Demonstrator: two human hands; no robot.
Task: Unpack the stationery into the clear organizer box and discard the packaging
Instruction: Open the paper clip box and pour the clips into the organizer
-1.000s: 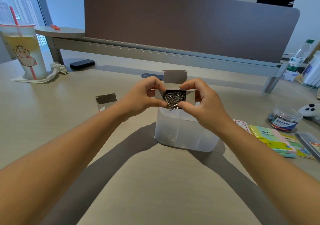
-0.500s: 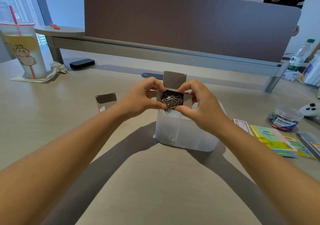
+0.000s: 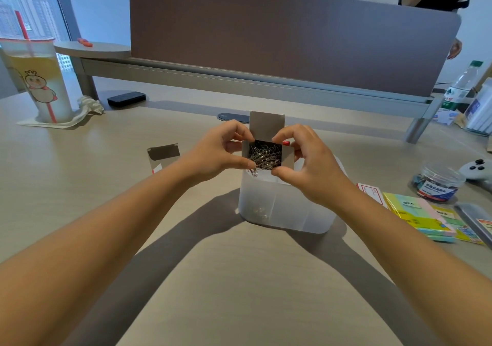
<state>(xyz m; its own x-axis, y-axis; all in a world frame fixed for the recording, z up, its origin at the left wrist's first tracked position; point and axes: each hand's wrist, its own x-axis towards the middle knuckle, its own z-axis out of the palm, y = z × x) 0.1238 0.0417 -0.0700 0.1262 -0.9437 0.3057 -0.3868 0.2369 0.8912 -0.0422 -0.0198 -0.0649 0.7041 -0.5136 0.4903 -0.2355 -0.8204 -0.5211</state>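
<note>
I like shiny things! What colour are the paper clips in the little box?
Silvery metal; the paper clips show best in the head view.

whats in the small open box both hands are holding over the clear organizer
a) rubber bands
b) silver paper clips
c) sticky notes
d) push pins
b: the open cardboard box held by the left hand and right hand is full of silver paper clips, one dangling at its lower edge above the clear organizer.

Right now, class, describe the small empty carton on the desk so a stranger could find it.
Start at the clear organizer box mid-desk. Look left, past the left hand: a small open carton stands alone. Unlike the paperclip box held in both hands, nobody touches it.
</note>
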